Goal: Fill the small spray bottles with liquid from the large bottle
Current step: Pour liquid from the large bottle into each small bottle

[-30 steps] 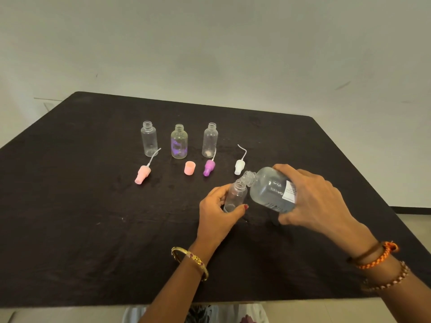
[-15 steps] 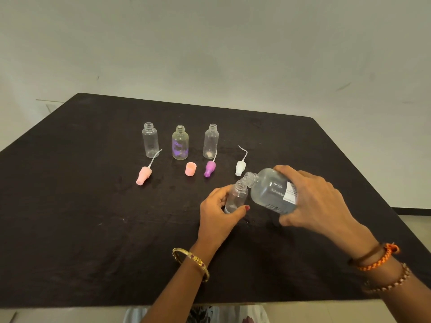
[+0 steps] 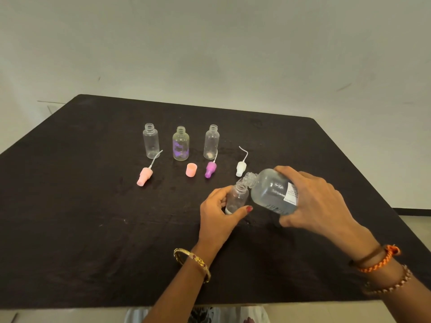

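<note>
My left hand (image 3: 218, 212) grips a small clear spray bottle (image 3: 236, 198) standing on the black table (image 3: 81, 217). My right hand (image 3: 314, 199) holds the large clear bottle (image 3: 271, 191) tilted to the left, its open neck right over the small bottle's mouth. Three more small open bottles stand in a row behind: a clear one on the left (image 3: 151, 141), one with purple marks (image 3: 180, 143) in the middle, and a clear one on the right (image 3: 211, 142).
Loose tops lie in front of the row: a pink spray top (image 3: 144, 174), a pink cap (image 3: 191, 169), a purple spray top (image 3: 210, 169) and a white spray top (image 3: 241, 166). A pale wall stands behind the table's far edge.
Both hands and both bottles keep nearly the same pose; the large bottle stays tipped over the small one. The view has shifted slightly.
</note>
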